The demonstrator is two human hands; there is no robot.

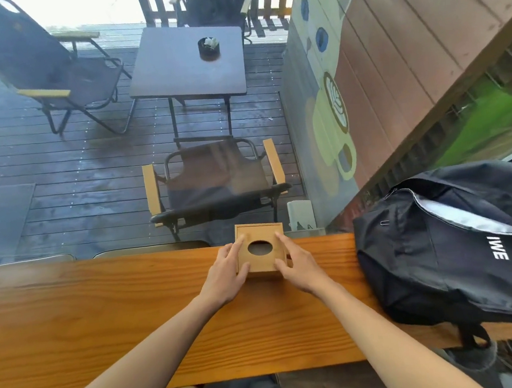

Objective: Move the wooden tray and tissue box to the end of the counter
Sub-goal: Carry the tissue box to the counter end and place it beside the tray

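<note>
A square wooden tissue box (259, 236) with an oval hole in its lid stands at the far edge of the wooden counter (102, 304), against the window. My left hand (225, 276) grips its left side, fingers over the lid. My right hand (297, 265) grips its right side, thumb at the near corner. The lower part of the box is hidden by my hands. A separate wooden tray is not visible; a sliver of wood shows behind my right hand.
A black backpack (462, 248) lies on the counter's right part, close to my right hand. Beyond the glass lies a wet deck with folding chairs (215, 182) and a dark table (187, 62). A small white device (301, 216) stands by the window.
</note>
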